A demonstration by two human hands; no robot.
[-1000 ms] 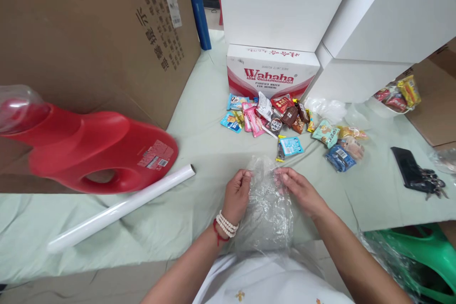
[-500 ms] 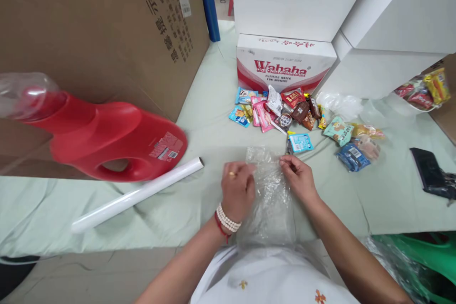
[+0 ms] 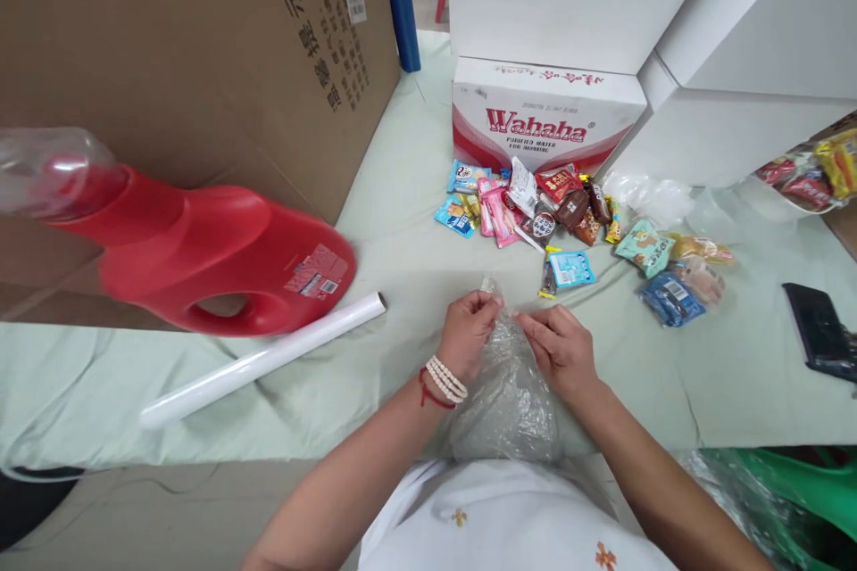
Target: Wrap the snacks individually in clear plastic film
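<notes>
A clear plastic bag [image 3: 512, 406] lies at the table's front edge, its top gathered narrow between my hands. My left hand [image 3: 469, 330], with a beaded bracelet at the wrist, pinches the left side of the gathered top. On the other side, my right hand [image 3: 557, 346] has thumb and forefinger pressed together on the plastic. The bag looks crumpled and see-through. Just beyond it lie a blue snack packet [image 3: 569, 268] and a pile of small wrapped snacks [image 3: 528, 205].
To the left are a red plastic bottle [image 3: 234, 259], a white roll [image 3: 268, 359] and a large cardboard box [image 3: 201, 45]. A Wahaha carton [image 3: 542, 120] stands behind the snacks. At right are more packets [image 3: 669, 296], a phone [image 3: 813, 321] and a snack-filled tub [image 3: 780, 196].
My hands have come closer together, and the bag's top, spread wide before, is now bunched narrow. The left hand now pinches the plastic. The view has shifted slightly.
</notes>
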